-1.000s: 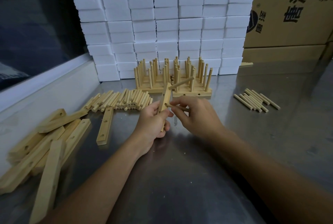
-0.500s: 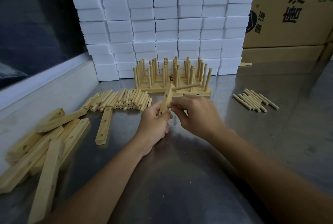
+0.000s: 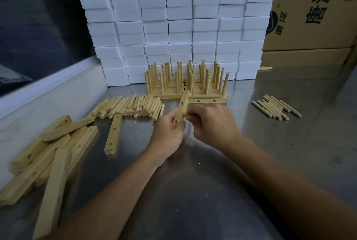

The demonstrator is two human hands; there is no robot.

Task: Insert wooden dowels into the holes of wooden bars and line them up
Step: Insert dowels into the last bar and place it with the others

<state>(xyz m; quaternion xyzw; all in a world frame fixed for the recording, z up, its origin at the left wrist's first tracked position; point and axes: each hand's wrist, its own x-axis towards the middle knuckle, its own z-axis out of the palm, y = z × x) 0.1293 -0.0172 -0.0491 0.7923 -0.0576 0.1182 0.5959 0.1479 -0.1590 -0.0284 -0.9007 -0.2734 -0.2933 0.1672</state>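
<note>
My left hand [image 3: 167,132] grips a short wooden bar [image 3: 182,107] and holds it tilted above the steel table. Two holes show on the bar's near face. My right hand [image 3: 214,122] is against the bar's right side at mid-height, and its fingertips pinch a dowel end [image 3: 185,113] at the bar. Most of that dowel is hidden under the fingers. Behind the hands stand finished bars with upright dowels [image 3: 186,82] in rows.
Loose dowels [image 3: 131,108] lie heaped left of the hands and a smaller group of dowels [image 3: 276,107] lies at the right. Spare bars [image 3: 48,153] are piled at the left, one bar [image 3: 114,133] apart. White foam blocks [image 3: 173,27] and cardboard boxes [image 3: 313,8] wall the back.
My right hand has closed in on the bar, and the dowel it held has shortened to a stub at the fingertips. The dowel sticking out near the bar's top no longer shows.
</note>
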